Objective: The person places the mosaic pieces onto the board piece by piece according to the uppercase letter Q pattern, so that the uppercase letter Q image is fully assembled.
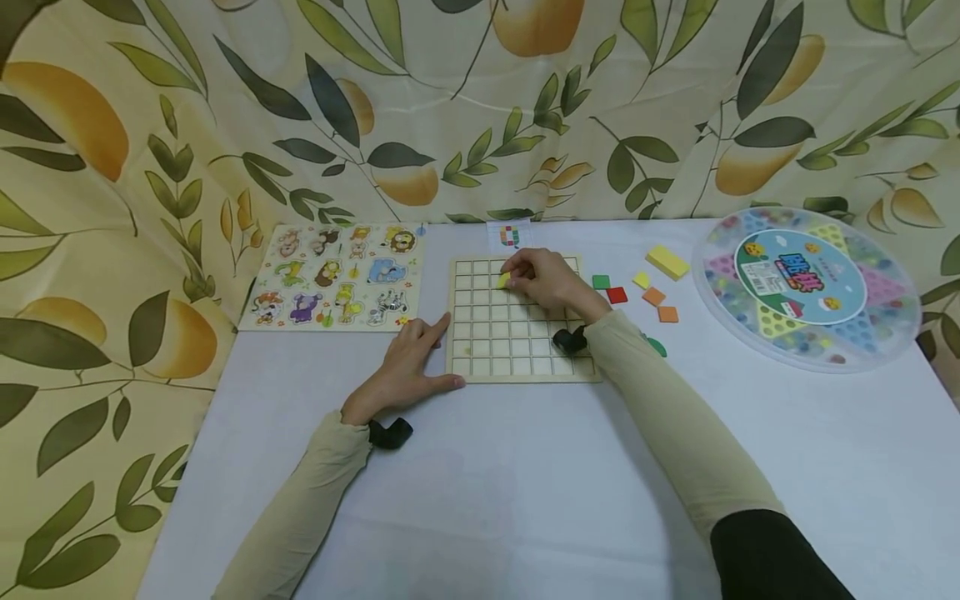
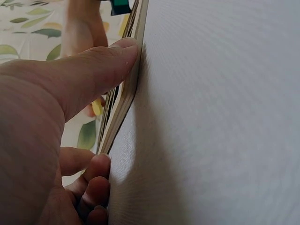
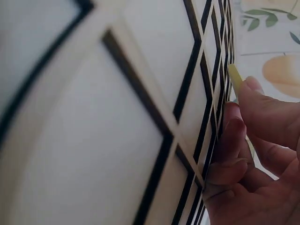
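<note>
My right hand [image 1: 551, 279] pinches a small yellow tile [image 1: 503, 281] between thumb and fingertips, over an upper cell of the wooden grid board [image 1: 480, 346]. In the right wrist view, the yellow tile [image 3: 236, 77] stands tilted at the board's thin dividers, and the other fingers are bent below it. My left hand [image 1: 405, 367] lies at the board's lower left corner. Its thumb touches the bottom edge and its extended index finger reaches the left edge. From the left wrist, the thumb [image 2: 101, 68] presses on the layered wooden rim [image 2: 117, 115].
Right of the board lie a green tile [image 1: 601, 282], a red tile [image 1: 617, 295], orange tiles [image 1: 667, 314], yellow pieces [image 1: 667, 262] and a part-hidden green piece [image 1: 657, 345]. A round clear case [image 1: 705, 283] stands further right, an animal puzzle board [image 1: 337, 275] left, a pattern card [image 1: 510, 236] behind.
</note>
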Demonstrator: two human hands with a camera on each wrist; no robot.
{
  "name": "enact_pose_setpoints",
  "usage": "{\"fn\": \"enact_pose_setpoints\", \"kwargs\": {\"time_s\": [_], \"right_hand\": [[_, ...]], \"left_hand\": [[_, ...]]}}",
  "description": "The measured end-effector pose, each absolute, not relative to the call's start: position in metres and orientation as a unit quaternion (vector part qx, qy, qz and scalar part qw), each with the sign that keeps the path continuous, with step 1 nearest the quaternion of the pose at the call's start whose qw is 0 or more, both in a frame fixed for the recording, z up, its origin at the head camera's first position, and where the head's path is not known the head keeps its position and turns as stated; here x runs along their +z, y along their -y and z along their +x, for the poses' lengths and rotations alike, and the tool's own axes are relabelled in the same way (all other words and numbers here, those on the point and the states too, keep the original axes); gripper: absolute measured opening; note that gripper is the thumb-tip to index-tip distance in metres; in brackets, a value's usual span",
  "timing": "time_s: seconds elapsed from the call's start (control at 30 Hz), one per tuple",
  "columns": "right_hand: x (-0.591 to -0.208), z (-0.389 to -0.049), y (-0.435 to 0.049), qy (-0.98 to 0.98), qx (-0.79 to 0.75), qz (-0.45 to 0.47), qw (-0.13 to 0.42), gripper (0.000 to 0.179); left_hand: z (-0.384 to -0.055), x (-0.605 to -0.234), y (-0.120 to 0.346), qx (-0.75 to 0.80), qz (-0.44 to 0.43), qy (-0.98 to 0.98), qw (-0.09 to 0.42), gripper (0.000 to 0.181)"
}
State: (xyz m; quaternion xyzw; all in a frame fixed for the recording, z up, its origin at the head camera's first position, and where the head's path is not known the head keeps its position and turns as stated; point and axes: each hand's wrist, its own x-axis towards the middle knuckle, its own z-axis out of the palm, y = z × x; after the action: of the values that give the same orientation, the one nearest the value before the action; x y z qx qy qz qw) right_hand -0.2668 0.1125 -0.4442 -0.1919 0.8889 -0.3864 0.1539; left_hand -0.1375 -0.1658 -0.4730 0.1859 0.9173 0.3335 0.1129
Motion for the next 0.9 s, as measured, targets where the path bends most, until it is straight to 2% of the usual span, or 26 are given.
{"fn": "enact_pose_setpoints", "kwargs": {"time_s": [0.9], "right_hand": [[-0.4407, -0.2744, -0.1035, -0.902, -0.36, -0.193, 0.141, 0.022]], "left_hand": [[-0.1386, -0.4721, 0.1656, 0.332, 0.182, -0.918, 0.119, 0.106]]}}
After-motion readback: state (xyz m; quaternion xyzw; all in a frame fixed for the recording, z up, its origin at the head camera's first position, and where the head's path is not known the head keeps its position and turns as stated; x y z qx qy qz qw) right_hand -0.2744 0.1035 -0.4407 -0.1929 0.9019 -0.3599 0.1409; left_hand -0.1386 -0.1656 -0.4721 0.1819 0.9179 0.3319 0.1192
